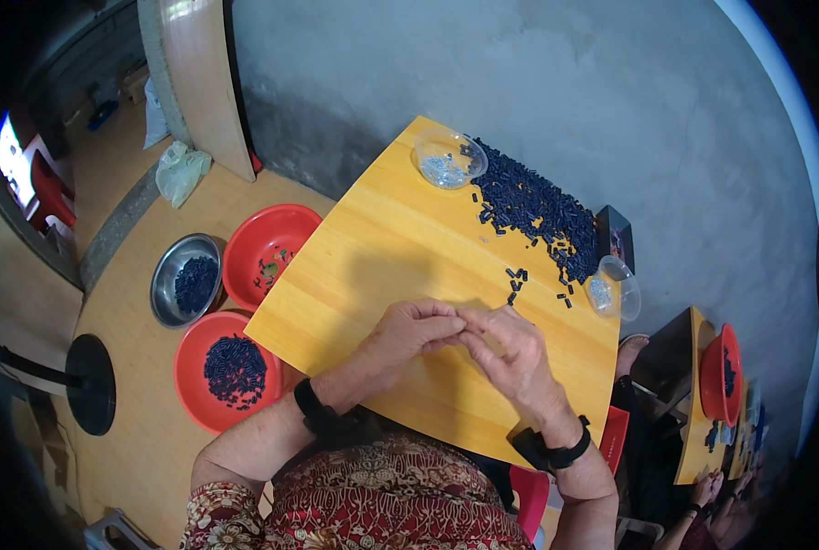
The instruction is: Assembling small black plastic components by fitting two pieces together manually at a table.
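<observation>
My left hand (409, 335) and my right hand (510, 353) meet fingertip to fingertip above the near part of a yellow wooden table (382, 247). Something small seems pinched between the fingertips, but it is too small to make out. A heap of small dark blue pieces (533, 206) lies at the far right of the table, with a few stray ones (516, 280) just beyond my fingers. A clear bowl (450, 158) with pale bits stands at the far corner. A second clear bowl (614, 287) sits at the right edge.
On the floor to the left stand a red basin with dark pieces (229, 368), a nearly empty red basin (269, 252) and a metal bowl of dark pieces (186, 280). A dark box (614, 234) lies beside the heap. Another person's table with a red basin (719, 371) is at right.
</observation>
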Action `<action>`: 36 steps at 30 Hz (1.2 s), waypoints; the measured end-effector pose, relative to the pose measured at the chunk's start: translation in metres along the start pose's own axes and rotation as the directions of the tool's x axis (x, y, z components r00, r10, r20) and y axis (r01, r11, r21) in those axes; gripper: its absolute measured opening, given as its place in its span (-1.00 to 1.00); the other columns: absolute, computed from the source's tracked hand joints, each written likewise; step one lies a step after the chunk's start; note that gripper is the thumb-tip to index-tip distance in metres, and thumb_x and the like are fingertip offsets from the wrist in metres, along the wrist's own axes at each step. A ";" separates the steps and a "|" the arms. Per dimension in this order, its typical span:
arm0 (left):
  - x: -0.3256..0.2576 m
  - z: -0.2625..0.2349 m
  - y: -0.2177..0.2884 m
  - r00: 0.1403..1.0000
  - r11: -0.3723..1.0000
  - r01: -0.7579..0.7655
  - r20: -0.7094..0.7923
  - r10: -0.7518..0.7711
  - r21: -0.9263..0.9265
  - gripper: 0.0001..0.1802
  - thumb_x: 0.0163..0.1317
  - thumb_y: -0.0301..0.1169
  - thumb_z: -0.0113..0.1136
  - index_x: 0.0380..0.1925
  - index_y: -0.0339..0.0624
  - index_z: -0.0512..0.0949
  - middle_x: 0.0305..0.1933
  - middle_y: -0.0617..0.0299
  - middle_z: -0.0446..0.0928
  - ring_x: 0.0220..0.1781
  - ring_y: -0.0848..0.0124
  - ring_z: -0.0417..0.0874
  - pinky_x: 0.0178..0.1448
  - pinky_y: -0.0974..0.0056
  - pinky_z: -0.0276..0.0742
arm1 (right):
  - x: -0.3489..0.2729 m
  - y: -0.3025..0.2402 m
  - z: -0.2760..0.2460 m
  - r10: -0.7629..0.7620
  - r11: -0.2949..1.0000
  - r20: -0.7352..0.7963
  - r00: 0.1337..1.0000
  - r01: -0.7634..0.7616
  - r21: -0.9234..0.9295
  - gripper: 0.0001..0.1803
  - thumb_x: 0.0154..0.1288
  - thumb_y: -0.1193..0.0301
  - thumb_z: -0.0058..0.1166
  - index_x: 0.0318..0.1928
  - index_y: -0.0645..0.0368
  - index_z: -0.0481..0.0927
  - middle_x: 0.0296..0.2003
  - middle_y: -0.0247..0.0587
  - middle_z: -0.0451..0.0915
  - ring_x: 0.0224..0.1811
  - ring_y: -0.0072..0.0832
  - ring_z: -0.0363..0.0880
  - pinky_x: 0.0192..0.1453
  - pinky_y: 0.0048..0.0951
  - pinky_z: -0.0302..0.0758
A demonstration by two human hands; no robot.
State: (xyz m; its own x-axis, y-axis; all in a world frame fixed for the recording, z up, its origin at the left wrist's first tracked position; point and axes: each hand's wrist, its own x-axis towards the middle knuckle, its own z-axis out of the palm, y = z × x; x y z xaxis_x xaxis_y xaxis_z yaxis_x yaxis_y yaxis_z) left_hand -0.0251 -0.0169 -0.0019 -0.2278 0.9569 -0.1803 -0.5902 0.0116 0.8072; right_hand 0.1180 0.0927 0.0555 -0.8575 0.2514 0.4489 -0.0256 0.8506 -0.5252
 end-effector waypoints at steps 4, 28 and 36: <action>0.002 -0.012 0.007 0.997 0.999 0.015 -0.074 -0.017 -0.028 -0.85 0.31 -0.36 0.20 -0.19 -0.17 0.60 -0.20 0.29 0.62 -0.10 0.50 0.64 0.13 0.36 0.54 | 0.028 0.041 -0.018 0.292 0.956 -0.066 0.954 -0.288 0.063 -0.79 0.26 0.49 0.12 -0.14 0.33 0.64 -0.33 -0.11 0.66 -0.27 -0.42 0.61 -0.17 -0.41 0.51; 0.006 -0.018 0.009 0.992 0.997 0.029 -0.128 -0.020 0.072 -0.86 0.31 -0.32 0.21 -0.24 -0.12 0.58 -0.25 0.29 0.62 -0.15 0.51 0.64 0.04 0.40 0.51 | 0.089 0.149 0.013 0.413 0.885 -0.039 0.910 -0.411 -0.221 -0.92 0.11 0.46 0.15 -0.43 0.22 0.60 -0.48 -0.17 0.64 -0.44 -0.34 0.60 -0.27 -0.35 0.53; 0.006 -0.011 -0.001 0.986 0.972 -0.117 -0.095 0.138 0.202 -0.86 0.28 -0.39 0.23 -0.24 -0.22 0.59 -0.27 0.27 0.62 -0.21 0.55 0.61 -0.03 0.43 0.52 | 0.049 0.080 -0.010 0.489 0.796 0.029 0.872 -0.459 0.394 -0.94 0.18 0.57 0.21 -0.39 0.22 0.57 -0.47 -0.54 0.53 -0.45 -0.80 0.40 -0.38 -0.70 0.35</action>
State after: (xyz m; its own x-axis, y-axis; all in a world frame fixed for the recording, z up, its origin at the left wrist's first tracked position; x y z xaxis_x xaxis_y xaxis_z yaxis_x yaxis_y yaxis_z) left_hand -0.0348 -0.0140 -0.0104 -0.3792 0.9175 -0.1195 -0.3909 -0.0418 0.9195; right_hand 0.0794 0.1776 0.0425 -0.7753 0.6213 0.1135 0.1711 0.3796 -0.9092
